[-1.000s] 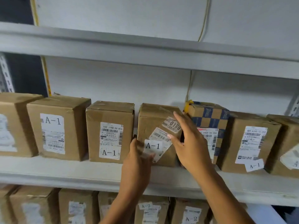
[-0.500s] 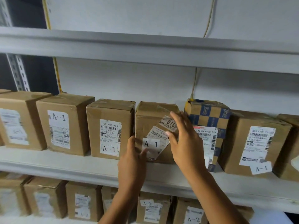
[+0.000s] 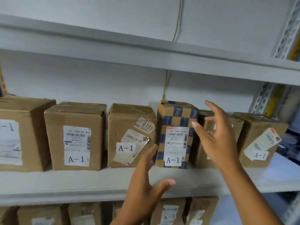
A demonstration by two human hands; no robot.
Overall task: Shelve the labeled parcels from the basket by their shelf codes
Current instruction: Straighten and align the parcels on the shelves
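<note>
Both hands reach up, fingers spread, holding nothing: left hand (image 3: 142, 181) before the shelf's front edge (image 3: 65, 181), right hand (image 3: 215, 135) raised beside the checkered A-1 parcel (image 3: 177, 120) standing on the shelf.

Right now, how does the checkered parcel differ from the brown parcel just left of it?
The checkered parcel is blue-and-tan patterned and narrower; the brown parcel is plain cardboard and wider. The checkered parcel's label sits straight; the brown parcel's stickers lie tilted and overlapping. Both stand on the same shelf and read A-1.
</note>
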